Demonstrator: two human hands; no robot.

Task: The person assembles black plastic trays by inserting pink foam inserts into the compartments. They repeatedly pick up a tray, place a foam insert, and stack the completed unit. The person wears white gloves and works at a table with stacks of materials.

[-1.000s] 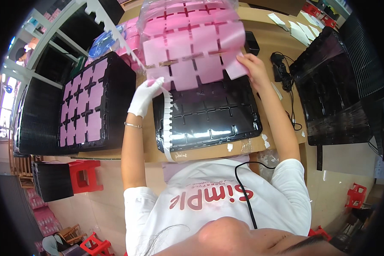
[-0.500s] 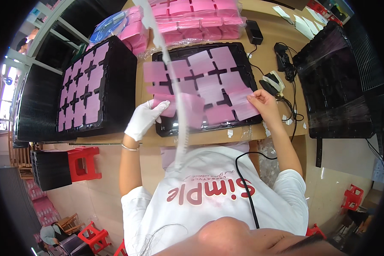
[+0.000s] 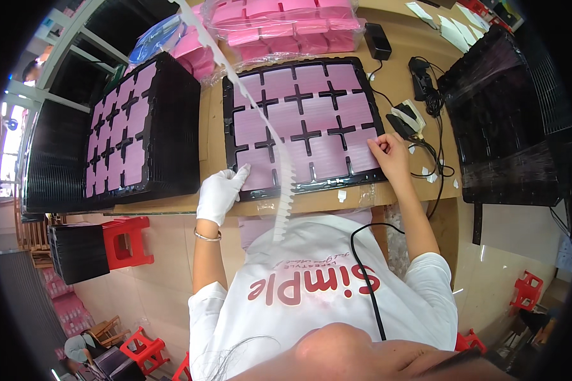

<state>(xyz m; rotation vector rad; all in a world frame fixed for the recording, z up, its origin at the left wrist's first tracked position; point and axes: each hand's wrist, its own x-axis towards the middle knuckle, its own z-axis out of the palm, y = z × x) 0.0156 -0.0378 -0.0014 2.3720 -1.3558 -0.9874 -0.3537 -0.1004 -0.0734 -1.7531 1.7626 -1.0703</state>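
A black plastic tray with raised cross-shaped dividers lies on the table in front of me. Over it rests a thin pink foam sheet, with the crosses showing up through its cut-outs. My left hand, in a white glove, is closed with thumb and fingers on the sheet's near left corner at the tray rim. At the right edge, my bare right hand pinches the sheet between thumb and fingers. A pale toothed strip hangs across the view, hiding part of the tray.
To the left rises a tall stack of black trays topped with pink sheet. Wrapped pink bundles sit behind. At right are a black adapter, cables, and more black trays. A red stool stands below left.
The pink sheet, lifted and askew before, now lies flat and lined up on the tray with the crosses through it. My left hand has come down slightly; my right hand stays near the right edge.
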